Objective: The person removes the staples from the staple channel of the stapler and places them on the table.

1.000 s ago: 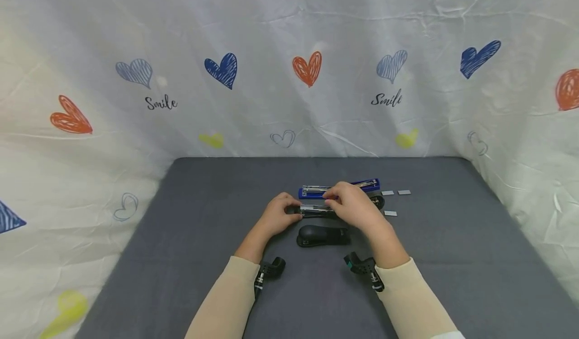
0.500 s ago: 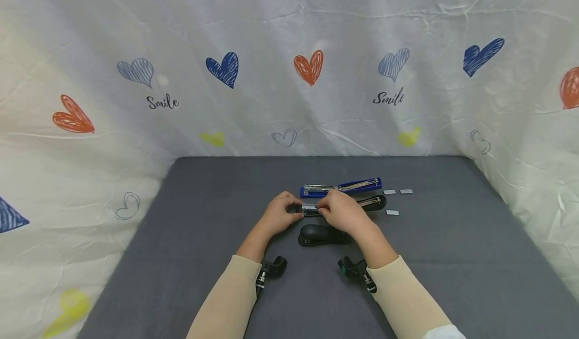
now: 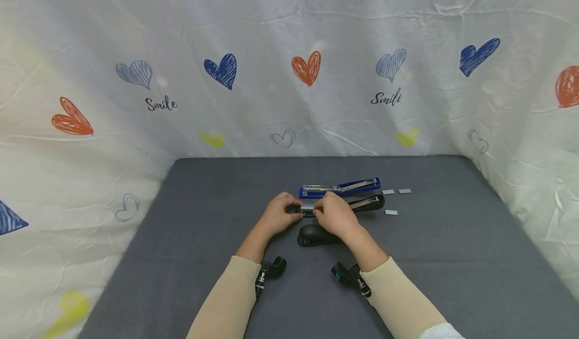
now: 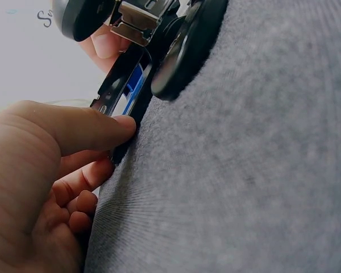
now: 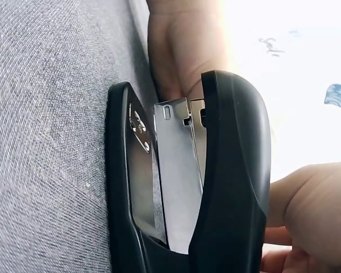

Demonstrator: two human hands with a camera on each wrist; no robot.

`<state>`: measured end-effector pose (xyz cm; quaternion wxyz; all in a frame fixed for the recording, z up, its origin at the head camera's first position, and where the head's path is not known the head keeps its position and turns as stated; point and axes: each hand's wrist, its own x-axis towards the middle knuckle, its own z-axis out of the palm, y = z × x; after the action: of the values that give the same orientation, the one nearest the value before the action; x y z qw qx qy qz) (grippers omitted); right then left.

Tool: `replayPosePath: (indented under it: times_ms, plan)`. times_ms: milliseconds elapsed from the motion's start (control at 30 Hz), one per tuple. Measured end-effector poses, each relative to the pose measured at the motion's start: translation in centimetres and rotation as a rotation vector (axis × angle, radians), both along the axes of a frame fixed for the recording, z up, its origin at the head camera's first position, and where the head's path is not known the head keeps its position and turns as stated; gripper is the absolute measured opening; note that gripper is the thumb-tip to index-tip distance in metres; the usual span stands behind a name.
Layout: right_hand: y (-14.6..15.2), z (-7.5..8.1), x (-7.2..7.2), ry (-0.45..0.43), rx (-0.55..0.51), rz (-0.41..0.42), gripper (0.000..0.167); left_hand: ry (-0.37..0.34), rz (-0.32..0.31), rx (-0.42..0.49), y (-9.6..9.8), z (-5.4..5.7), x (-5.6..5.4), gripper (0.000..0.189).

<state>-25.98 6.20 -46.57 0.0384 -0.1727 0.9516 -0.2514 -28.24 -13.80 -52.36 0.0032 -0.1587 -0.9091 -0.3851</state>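
Observation:
An opened black stapler lies across the table, its silver metal channel exposed. My left hand holds its left end; in the left wrist view, the thumb lies on the narrow black part. My right hand is bent over the stapler's middle, thumb and fingers pinching at the channel. The exact contact of the right fingertips is hidden. Nearer to me sits a second black stapler, folded together, partly behind the right hand; it looms large in the right wrist view, with its metal magazine visible.
Behind the hands lies an opened blue stapler. To the right are small pale strips, three in all, lying on the grey tabletop. A white curtain printed with hearts hangs behind the table. Black devices are worn at both wrists.
My right hand has moved left along the opened stapler, toward my left hand, uncovering more of its right arm and the blue stapler. The left hand stays at the left end.

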Motion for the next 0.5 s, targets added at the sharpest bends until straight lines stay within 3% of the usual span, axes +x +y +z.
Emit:
replayPosePath:
  times_ms: [500]
  plan:
    - [-0.88,-0.6,-0.11,0.063,-0.167,-0.112,0.007,0.01,-0.009,0.02,-0.06,0.03,0.04,0.028]
